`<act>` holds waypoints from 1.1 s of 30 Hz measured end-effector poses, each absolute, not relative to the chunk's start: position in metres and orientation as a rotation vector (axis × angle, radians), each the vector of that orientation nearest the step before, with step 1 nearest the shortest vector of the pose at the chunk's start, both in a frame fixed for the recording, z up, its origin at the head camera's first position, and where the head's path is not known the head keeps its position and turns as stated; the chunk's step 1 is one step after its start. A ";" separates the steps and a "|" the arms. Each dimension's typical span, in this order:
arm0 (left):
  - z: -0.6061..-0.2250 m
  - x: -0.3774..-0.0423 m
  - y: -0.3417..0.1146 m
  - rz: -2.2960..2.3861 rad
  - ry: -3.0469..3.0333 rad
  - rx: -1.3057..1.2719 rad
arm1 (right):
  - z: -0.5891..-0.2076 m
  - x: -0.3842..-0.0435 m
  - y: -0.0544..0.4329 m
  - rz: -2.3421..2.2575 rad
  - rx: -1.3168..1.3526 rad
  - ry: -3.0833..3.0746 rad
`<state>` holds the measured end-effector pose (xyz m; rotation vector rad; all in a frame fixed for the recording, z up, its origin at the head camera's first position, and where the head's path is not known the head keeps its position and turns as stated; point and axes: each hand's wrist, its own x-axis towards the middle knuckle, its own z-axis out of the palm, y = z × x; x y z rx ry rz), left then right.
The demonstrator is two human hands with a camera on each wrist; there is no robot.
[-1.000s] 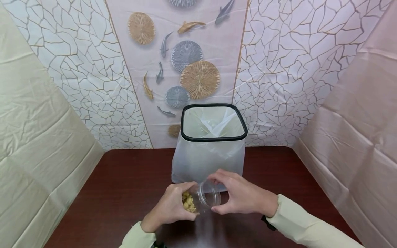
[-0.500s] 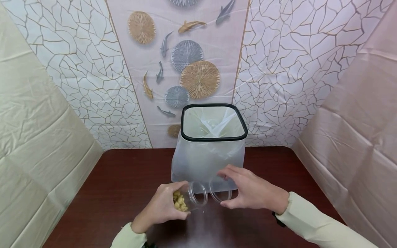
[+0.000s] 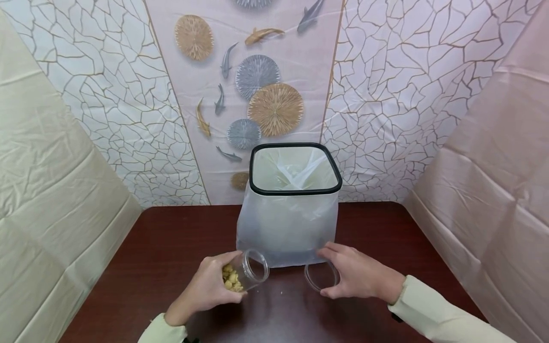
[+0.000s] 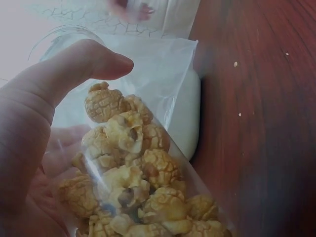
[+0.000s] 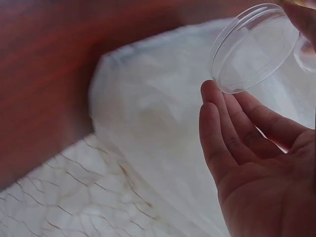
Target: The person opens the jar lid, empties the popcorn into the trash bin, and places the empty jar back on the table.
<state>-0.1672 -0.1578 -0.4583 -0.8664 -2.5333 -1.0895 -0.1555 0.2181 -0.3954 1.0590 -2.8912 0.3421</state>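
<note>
My left hand grips a clear plastic jar, tilted so its open mouth faces right. Caramel popcorn fills the bottom part of the jar, seen close in the left wrist view. On the right, my right hand pinches a clear round lid by its edge between thumb and fingers. That lid is apart from the jar, held edge-on in the right wrist view. Both hands are low over the table, in front of a lined bin.
The bin has a black square rim and a translucent white bag over it. It stands at the back of the dark red table. Small crumbs lie on the wood. Patterned cloth hangs behind, with plain cloth at both sides.
The lid has come off the jar's mouth. My left hand has moved left with the jar, and my right hand has moved right with the lid.
</note>
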 end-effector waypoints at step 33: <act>-0.465 -0.166 -0.173 -1.094 -2.574 -0.783 | -0.469 -0.151 0.241 0.327 0.979 -3.068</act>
